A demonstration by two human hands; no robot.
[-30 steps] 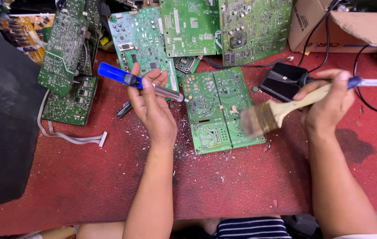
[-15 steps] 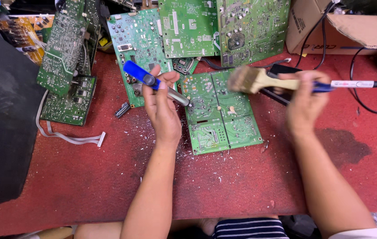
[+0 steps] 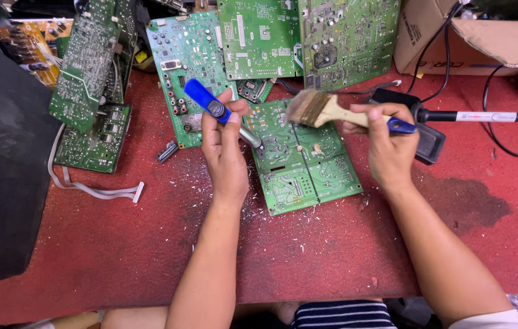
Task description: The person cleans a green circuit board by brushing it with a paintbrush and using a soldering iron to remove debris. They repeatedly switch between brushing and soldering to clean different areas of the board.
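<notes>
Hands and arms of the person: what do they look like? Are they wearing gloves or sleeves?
No gloves. The left hand and right hand are bare, with no rings, watch or bracelets showing. Both forearms are bare too. Only a bit of white short sleeve shows at the right arm's upper end.

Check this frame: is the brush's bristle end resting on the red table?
No: the right hand holds the brush with its bristles over the top edge of the green circuit board, not on the red table.
</notes>
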